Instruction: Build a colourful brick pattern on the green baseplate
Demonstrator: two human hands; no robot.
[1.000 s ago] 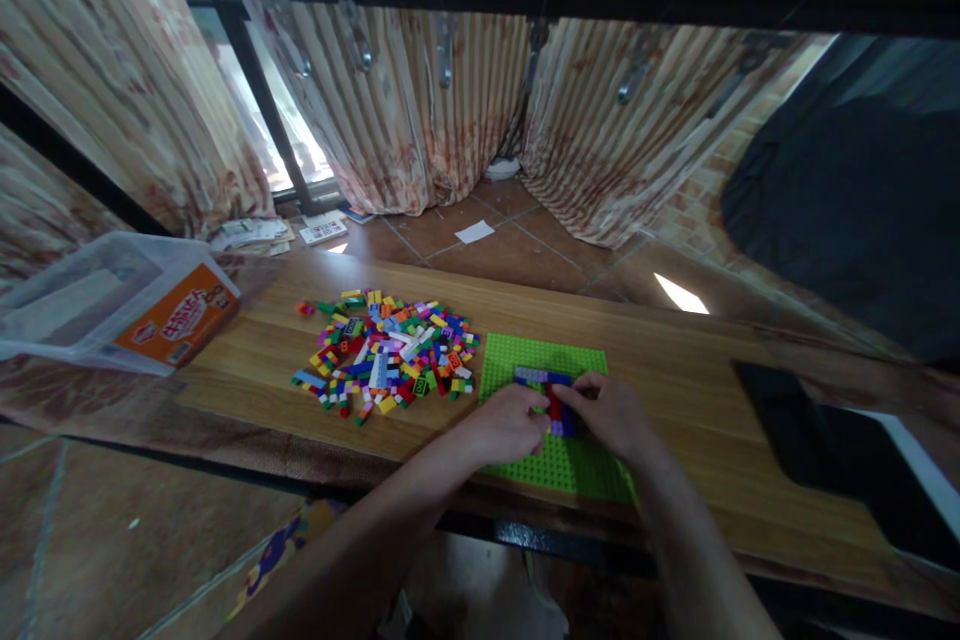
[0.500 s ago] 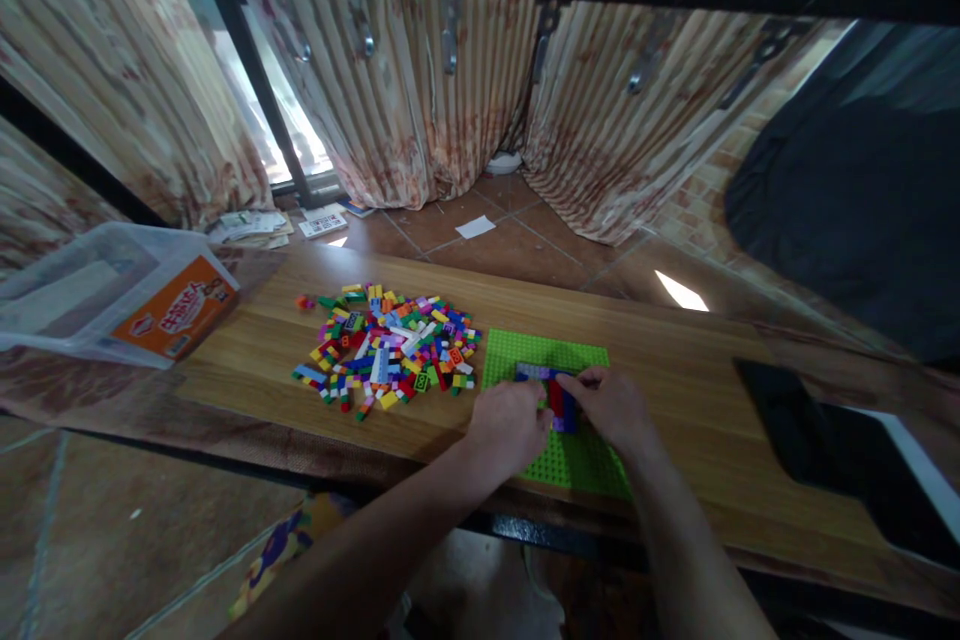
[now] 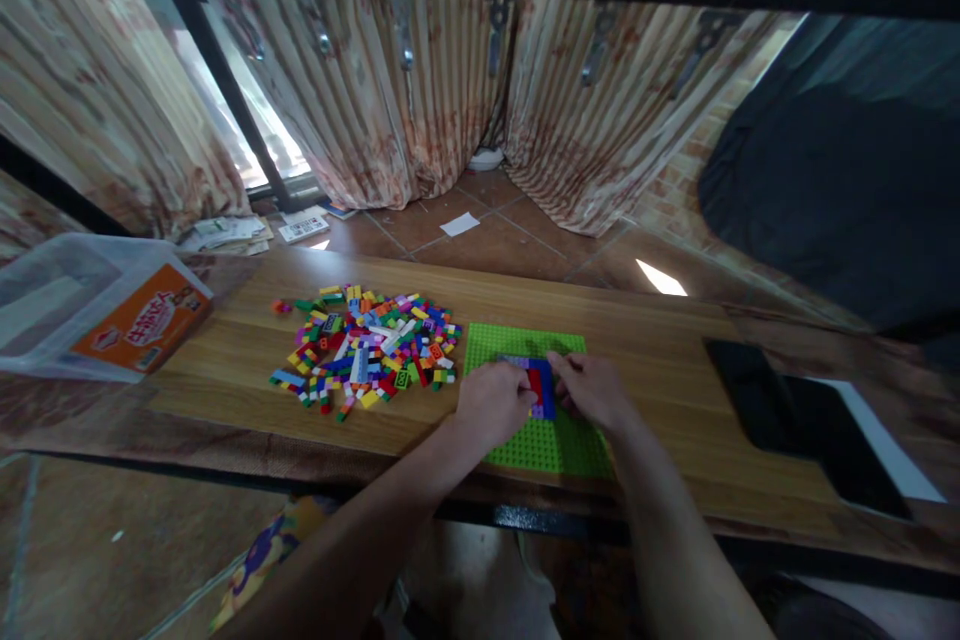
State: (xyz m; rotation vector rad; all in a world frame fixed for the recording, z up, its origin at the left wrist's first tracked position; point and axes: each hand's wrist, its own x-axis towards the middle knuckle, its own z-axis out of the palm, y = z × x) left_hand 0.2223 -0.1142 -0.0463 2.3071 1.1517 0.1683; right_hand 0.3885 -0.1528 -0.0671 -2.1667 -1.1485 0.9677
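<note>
Your left hand (image 3: 491, 405) curls over the left side of the brick assembly (image 3: 547, 392), on the green baseplate (image 3: 551, 452) right of lower centre. Your right hand (image 3: 592, 390), partly closed, is at its right edge. Whether either grips anything cannot be told. Apparent step: aligning the assembly. Next move: likely even downward pressure.

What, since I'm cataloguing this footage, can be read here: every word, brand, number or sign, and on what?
"牛筋达人", as best I can read it: white characters on the clear bin's orange label; its finer print is unreadable.
White item with dark print: too small.
Lime brick, orange brick: dark marks, too small.
</note>
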